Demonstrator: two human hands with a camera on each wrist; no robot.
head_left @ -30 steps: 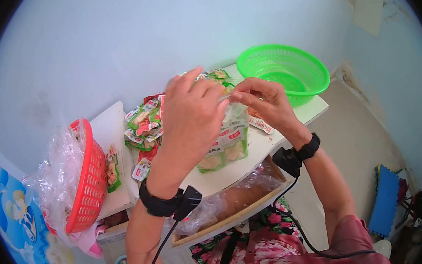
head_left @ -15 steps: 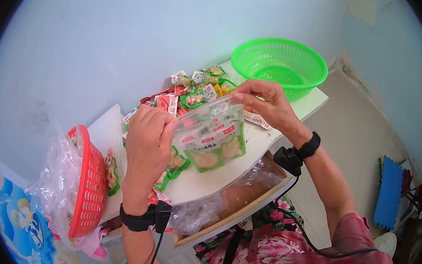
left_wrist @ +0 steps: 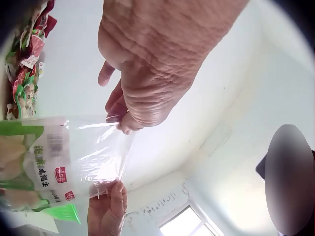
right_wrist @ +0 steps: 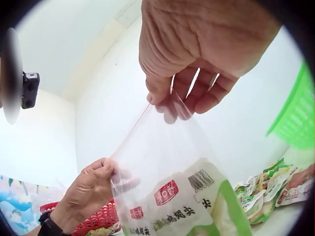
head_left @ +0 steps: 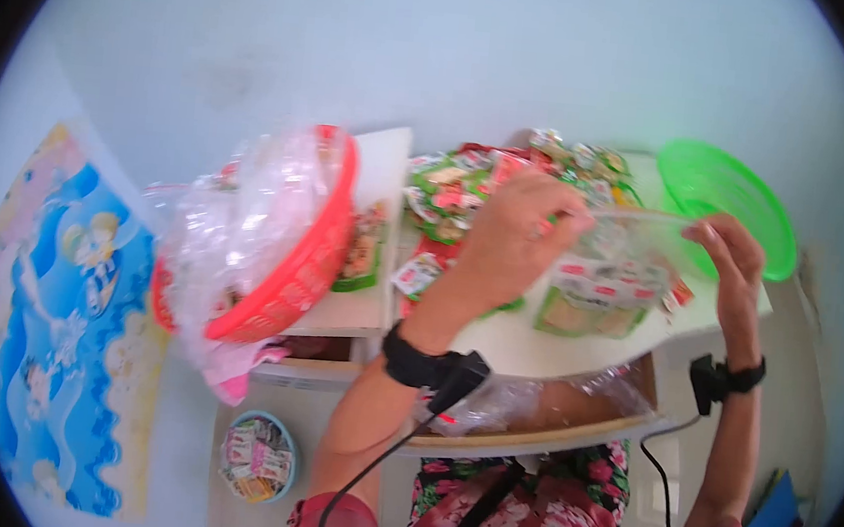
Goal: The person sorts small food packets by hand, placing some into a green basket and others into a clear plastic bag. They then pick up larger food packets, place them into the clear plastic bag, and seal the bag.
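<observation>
A clear plastic zip bag (head_left: 629, 247) hangs upright between my two hands, its top edge stretched taut. Inside its lower part sit snack packets (head_left: 595, 297) with white-and-green wrappers and red labels. My left hand (head_left: 515, 237) pinches one top corner between thumb and fingers. At the opposite corner, my right hand (head_left: 733, 261) pinches the film, as the right wrist view also shows. Behind the bag lies a pile of small snack packets (head_left: 448, 201) in red, green and white.
A green plastic basket (head_left: 781, 230) stands at the table's back right. On the left, a tilted red basket (head_left: 289, 287) holds crumpled clear bags (head_left: 255, 219). Below the white tabletop (head_left: 495, 345), an open drawer (head_left: 580, 403) contains clear plastic. A small bin (head_left: 293, 453) stands on the floor.
My left hand has drawn left along the bag's top edge, leaving it stretched between both hands. The head view has swung left, so the table and baskets appear farther right.
</observation>
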